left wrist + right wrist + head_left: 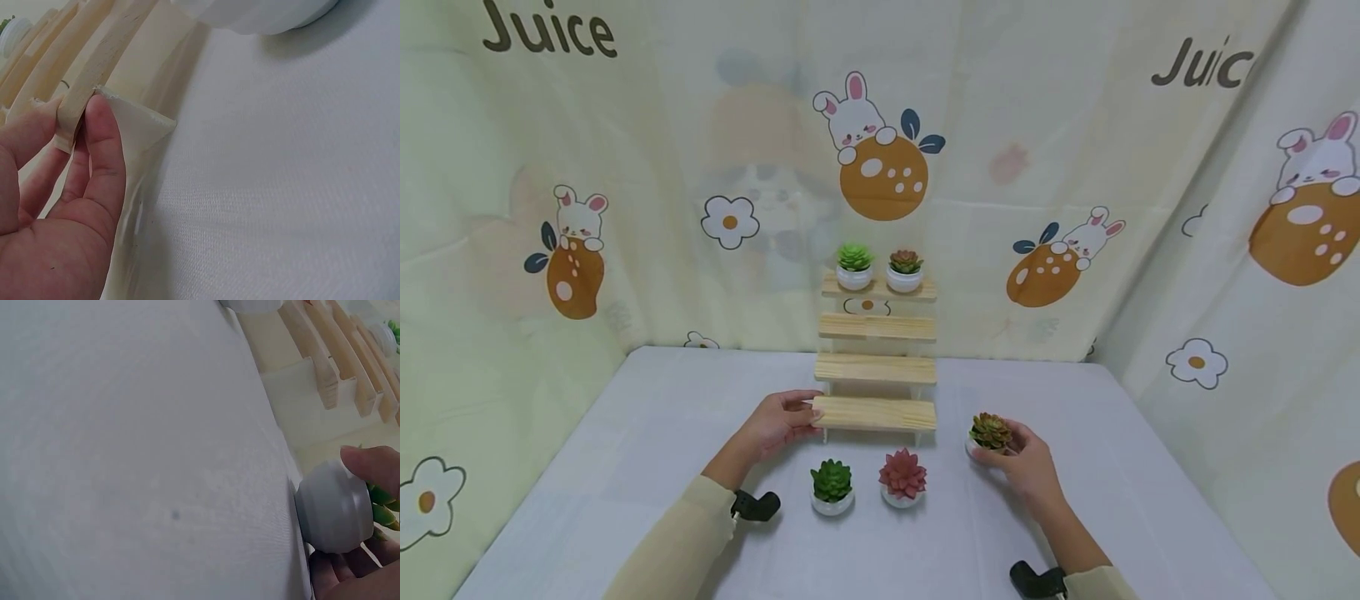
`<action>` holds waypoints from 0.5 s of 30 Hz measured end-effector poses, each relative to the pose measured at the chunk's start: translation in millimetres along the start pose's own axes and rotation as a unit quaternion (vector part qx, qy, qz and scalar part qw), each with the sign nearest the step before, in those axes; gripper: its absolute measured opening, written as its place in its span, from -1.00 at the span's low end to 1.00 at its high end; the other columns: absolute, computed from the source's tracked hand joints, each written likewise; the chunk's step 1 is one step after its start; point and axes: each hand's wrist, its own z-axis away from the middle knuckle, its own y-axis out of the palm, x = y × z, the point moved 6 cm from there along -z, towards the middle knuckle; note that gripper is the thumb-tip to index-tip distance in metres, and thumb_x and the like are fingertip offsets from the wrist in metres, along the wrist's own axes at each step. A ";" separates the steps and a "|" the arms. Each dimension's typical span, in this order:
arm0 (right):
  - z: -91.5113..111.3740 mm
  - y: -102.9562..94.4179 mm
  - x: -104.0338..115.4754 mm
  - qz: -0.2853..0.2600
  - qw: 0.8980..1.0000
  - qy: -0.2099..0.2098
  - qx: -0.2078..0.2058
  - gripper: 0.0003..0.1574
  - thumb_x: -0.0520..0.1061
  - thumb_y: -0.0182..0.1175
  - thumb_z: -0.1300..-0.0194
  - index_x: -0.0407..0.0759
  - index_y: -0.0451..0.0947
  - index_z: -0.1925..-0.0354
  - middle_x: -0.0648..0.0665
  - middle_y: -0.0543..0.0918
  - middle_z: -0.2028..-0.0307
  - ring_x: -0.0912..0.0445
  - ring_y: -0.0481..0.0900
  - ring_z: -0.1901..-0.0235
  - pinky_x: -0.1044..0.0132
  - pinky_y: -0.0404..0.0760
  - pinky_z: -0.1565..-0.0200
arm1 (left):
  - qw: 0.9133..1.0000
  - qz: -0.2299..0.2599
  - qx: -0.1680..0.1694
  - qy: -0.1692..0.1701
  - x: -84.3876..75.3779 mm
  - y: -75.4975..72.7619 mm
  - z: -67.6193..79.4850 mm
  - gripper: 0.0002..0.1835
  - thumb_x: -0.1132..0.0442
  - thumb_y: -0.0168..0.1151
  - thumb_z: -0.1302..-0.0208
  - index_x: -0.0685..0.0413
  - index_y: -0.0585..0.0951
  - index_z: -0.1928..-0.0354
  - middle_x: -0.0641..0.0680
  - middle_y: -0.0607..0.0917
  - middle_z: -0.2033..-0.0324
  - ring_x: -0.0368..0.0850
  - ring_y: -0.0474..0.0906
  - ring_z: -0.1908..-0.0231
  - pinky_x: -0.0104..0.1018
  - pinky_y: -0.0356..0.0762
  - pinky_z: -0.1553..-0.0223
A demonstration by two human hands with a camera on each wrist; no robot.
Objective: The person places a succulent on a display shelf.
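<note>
A stepped wooden shelf stands at the back middle of the table. My left hand pinches the left end of its lowest board between thumb and fingers. To the right of the shelf, my right hand grips a brownish-green potted succulent; its white pot is at the tabletop in the right wrist view. In front of the shelf sit a dark green succulent and a red succulent, both in white pots. On the top board stand a bright green succulent and a reddish-brown one.
A white cloth covers the table. Behind it and along the sides hangs a curtain printed with rabbits, fruit and flowers. Black wrist devices show at both sleeves.
</note>
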 end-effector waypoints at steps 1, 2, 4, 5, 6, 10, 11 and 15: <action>-0.1 0.6 -0.4 0.001 1.000 0.001 0.000 0.10 -0.01 0.54 -0.19 -0.28 0.20 -0.51 -0.38 0.34 -0.46 -0.24 0.29 -0.48 -0.15 0.33 -0.50 | 1.000 0.001 -0.001 -0.001 0.4 -0.3 -0.3 -0.43 0.45 0.23 -0.42 0.36 0.38 -0.43 0.14 0.63 0.07 -0.14 0.69 0.16 -0.28 0.78 0.04; -0.4 1.2 -0.8 0.003 1.000 0.001 0.001 0.10 -0.02 0.53 -0.19 -0.29 0.20 -0.51 -0.39 0.35 -0.45 -0.24 0.29 -0.47 -0.16 0.33 -0.49 | 1.000 0.000 -0.001 -0.001 0.6 -0.5 -0.3 -0.43 0.45 0.23 -0.42 0.36 0.38 -0.43 0.14 0.63 0.07 -0.14 0.69 0.16 -0.28 0.78 0.04; -1.4 2.2 -1.7 0.006 1.000 0.002 0.002 0.10 -0.01 0.52 -0.21 -0.31 0.19 -0.51 -0.40 0.35 -0.45 -0.24 0.31 -0.45 -0.16 0.35 -0.48 | 1.000 -0.001 -0.002 -0.002 0.8 -1.2 -0.5 -0.43 0.44 0.24 -0.42 0.35 0.39 -0.43 0.14 0.63 0.07 -0.14 0.69 0.16 -0.28 0.78 0.04; -1.9 2.5 -2.2 0.007 1.000 0.003 0.002 0.10 -0.01 0.52 -0.21 -0.31 0.19 -0.51 -0.40 0.36 -0.44 -0.25 0.33 -0.44 -0.17 0.36 -0.47 | 1.000 -0.002 -0.002 -0.002 0.4 -1.3 -0.3 -0.43 0.44 0.24 -0.42 0.35 0.39 -0.42 0.14 0.63 0.07 -0.14 0.69 0.16 -0.28 0.78 0.04; -2.5 2.5 -3.1 0.008 1.000 0.004 0.000 0.09 -0.01 0.51 -0.21 -0.31 0.19 -0.51 -0.40 0.37 -0.44 -0.24 0.34 -0.44 -0.16 0.37 -0.46 | 1.000 -0.003 -0.002 -0.003 0.3 -1.5 -0.2 -0.43 0.44 0.24 -0.42 0.35 0.39 -0.42 0.14 0.62 0.06 -0.14 0.69 0.16 -0.27 0.78 0.04; -4.6 2.3 -5.0 0.013 1.000 0.010 -0.007 0.08 0.01 0.51 -0.21 -0.30 0.21 -0.50 -0.39 0.38 -0.43 -0.24 0.35 -0.43 -0.17 0.39 -0.45 | 1.000 -0.002 -0.003 -0.004 0.2 -1.1 -0.5 -0.43 0.44 0.25 -0.41 0.34 0.39 -0.42 0.15 0.62 0.06 -0.14 0.69 0.16 -0.27 0.78 0.03; -4.9 2.2 -5.2 0.013 1.000 0.011 -0.008 0.08 0.01 0.51 -0.21 -0.30 0.21 -0.50 -0.39 0.38 -0.43 -0.24 0.34 -0.43 -0.17 0.39 -0.46 | 1.000 -0.002 -0.004 -0.003 0.2 -0.9 -0.6 -0.43 0.44 0.25 -0.41 0.35 0.39 -0.42 0.15 0.62 0.06 -0.14 0.69 0.16 -0.27 0.78 0.04; -5.0 1.7 -3.3 0.009 1.000 0.012 -0.014 0.07 -0.01 0.52 -0.20 -0.31 0.23 -0.49 -0.40 0.38 -0.43 -0.25 0.33 -0.44 -0.18 0.37 -0.46 | 1.000 0.004 -0.010 -0.008 0.8 -0.7 -1.5 -0.44 0.46 0.26 -0.39 0.33 0.42 -0.41 0.15 0.63 0.07 -0.13 0.69 0.16 -0.29 0.78 0.07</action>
